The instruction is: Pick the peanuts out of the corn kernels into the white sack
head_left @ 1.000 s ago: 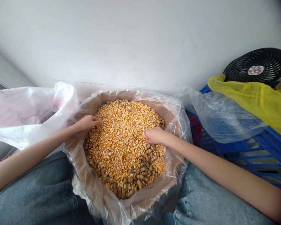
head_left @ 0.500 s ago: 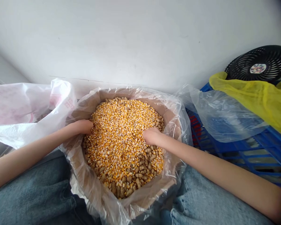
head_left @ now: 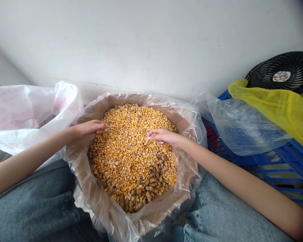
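Note:
A box lined with a clear plastic bag (head_left: 78, 171) stands between my knees, filled with yellow corn kernels (head_left: 123, 151). Unshelled peanuts (head_left: 154, 179) lie among the corn, mostly at the near right, with a few along the far edge. My left hand (head_left: 97, 127) hovers over the left side of the corn, its fingers curled together; whatever may be inside them is hidden. Above the right half, my right hand (head_left: 161, 137) has thumb and fingers pinched on what looks like a peanut (head_left: 147, 141), just over the kernels.
To the left lies a white plastic sack (head_left: 22, 117) with pink print. At the right is a blue plastic crate (head_left: 275, 164), with clear film and a yellow mesh bag (head_left: 272, 104) draped over it. A black fan (head_left: 282, 72) rests behind, near the white wall (head_left: 141, 43).
Both hands have risen out of the corn, where their fingers were buried. The left has shifted slightly right and the right slightly left; fingers of both now show.

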The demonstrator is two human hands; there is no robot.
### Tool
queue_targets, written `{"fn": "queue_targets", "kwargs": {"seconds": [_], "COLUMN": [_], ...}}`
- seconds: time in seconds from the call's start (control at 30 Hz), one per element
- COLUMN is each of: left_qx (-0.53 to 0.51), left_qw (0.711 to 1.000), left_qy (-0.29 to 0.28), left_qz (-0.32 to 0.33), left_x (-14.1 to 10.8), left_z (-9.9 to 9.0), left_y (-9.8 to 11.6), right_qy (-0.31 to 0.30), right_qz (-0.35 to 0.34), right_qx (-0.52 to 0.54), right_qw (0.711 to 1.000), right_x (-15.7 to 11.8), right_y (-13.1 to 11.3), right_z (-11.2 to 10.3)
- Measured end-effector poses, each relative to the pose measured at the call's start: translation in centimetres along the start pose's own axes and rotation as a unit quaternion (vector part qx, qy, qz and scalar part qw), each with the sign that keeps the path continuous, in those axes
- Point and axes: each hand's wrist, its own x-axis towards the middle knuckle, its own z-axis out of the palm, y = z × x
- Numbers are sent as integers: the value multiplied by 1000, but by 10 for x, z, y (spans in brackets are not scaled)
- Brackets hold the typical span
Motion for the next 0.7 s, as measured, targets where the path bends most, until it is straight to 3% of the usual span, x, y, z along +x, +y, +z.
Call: {"fn": "queue_targets", "kwargs": {"seconds": [0.1,0.23,0.47,0.7], "left_qx": [-131,-239,-318,-337], "left_qw": [991,970,945,939], "left_qy": [-31,-39,-60,-50], "left_qz": [12,24,44,33], "left_x": [-5,-5,-4,-6], "left_z": [2,1,-2,-3], "left_y": [12,19,19,21], "right_qy": [27,14,76,60], "right_qz": [-10,-12,-30,-63], "right_qx": [163,278,273,359], "right_qw": [986,960,958,929], "right_x": [-2,-1,3,3], "right_y": [-2,0,2,-3], "right_z": [0,-5,-6,-5]}}
